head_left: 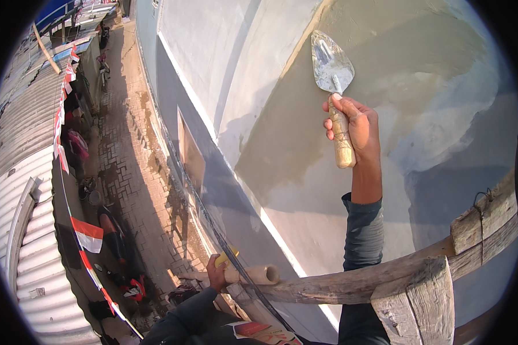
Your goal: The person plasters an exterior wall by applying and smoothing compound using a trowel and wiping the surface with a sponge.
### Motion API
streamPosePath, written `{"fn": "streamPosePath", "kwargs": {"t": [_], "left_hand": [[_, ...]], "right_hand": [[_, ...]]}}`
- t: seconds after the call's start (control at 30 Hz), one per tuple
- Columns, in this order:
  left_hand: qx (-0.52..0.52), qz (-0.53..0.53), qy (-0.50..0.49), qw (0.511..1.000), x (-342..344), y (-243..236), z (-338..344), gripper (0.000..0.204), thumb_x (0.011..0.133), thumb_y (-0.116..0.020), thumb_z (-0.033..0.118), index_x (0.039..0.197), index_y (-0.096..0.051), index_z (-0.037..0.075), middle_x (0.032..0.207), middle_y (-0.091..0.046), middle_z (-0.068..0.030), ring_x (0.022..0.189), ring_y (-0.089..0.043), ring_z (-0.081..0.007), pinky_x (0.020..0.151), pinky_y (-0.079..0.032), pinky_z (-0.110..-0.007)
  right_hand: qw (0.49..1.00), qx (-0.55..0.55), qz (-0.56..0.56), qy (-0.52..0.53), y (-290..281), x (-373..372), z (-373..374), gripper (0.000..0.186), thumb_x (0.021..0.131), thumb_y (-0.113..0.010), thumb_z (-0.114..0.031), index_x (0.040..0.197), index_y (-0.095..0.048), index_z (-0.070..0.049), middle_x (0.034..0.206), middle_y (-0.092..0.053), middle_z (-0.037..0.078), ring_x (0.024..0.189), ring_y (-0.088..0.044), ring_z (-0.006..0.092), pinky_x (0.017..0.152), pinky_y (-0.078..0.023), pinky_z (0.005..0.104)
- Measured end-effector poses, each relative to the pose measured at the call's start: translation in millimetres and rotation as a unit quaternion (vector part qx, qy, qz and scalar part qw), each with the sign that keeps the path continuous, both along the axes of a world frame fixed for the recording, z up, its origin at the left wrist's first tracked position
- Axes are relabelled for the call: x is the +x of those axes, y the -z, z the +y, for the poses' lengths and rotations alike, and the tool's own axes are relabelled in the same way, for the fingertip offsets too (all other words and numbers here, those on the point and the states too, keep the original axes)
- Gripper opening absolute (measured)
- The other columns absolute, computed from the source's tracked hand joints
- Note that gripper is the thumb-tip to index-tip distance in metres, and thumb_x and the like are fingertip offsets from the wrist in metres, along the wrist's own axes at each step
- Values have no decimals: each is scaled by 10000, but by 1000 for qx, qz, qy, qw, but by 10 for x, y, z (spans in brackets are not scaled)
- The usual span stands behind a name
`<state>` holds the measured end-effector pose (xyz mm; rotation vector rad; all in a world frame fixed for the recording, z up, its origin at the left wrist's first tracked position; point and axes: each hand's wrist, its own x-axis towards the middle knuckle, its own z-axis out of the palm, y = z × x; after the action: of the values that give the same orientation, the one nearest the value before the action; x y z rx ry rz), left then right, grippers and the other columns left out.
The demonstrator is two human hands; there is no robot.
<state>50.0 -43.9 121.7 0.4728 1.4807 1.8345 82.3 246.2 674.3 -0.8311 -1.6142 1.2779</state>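
The trowel (332, 63) stands blade-up against the wet grey plaster (397, 75) on the wall (213, 52), far right in the scene. The right hand (354, 126) holds its wooden handle, grip wrapped tight around it. Lower and nearer, the left hand (216, 273) has its grip closed on a bamboo pole (253, 275); something yellow (227, 256) shows just above its fingers. A wooden scaffold beam (385, 276) crosses near right. Far below at left lie a brick lane (132, 161), corrugated roofs (34, 253) and a string of red-and-white flags (87, 234).
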Motion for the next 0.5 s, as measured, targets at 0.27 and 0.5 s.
{"fn": "streamPosePath", "kwargs": {"t": [0.27, 0.5], "left_hand": [[-5, -13, 5, 1000, 32, -44, 136, 266, 808, -580, -9, 1074, -565, -16, 959, -581, -82, 926, -576, -166, 823, -480, -308], [-9, -14, -12, 1000, -1, -164, 117, 270, 788, -585, -2, 1054, -578, -47, 943, -603, -101, 928, -605, -192, 829, -492, -329]], "right_hand": [[996, -64, -49, 25, 903, 77, -70, 251, 957, -668, -187, 876, -654, 50, 721, -614, 65, 504, -579, 130, 441, -486, 283], [987, 61, -146, 38, 593, 114, -216, 221, 925, -672, -161, 875, -638, 52, 693, -580, 46, 547, -578, 110, 458, -477, 288]]}}
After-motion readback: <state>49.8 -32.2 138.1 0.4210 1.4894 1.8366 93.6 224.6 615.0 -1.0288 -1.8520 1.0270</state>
